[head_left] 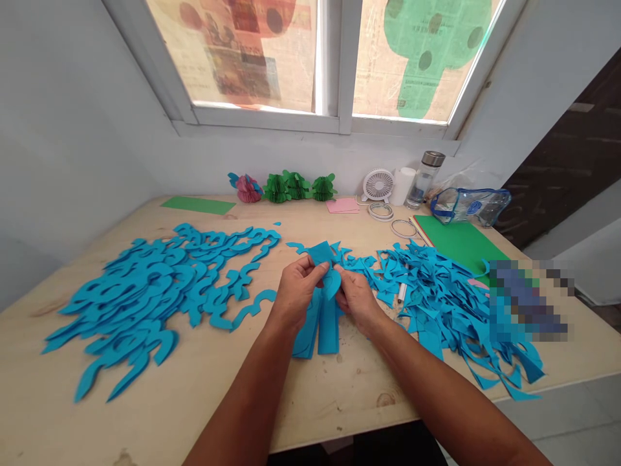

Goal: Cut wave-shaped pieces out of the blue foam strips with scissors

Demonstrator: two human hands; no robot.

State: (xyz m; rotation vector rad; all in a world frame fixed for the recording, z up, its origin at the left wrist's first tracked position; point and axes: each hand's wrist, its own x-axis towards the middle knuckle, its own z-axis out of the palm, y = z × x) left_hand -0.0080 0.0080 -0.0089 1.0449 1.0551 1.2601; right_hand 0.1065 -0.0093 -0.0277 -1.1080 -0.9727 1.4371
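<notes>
Near the middle of the table, my left hand (297, 289) pinches a folded piece of blue paper (321, 254). My right hand (356, 295) is closed beside it, at the paper's rounded lower part; whether it also holds a tool is hidden. Below both hands lie blue paper strips (328, 327), partly covered by the left hand. A large heap of wavy blue cutouts (160, 278) spreads to the left. On the right is a pile of blue scraps (441, 291), with a white marker (402, 288) at its near-left side.
Along the back stand green paper figures (295, 186), a small white fan (378, 186), a water bottle (425, 180) and a clear pouch (473, 206). Tape rolls (381, 211) and green sheets (460, 243) lie before them. The table's front edge (349, 432) is below my forearms.
</notes>
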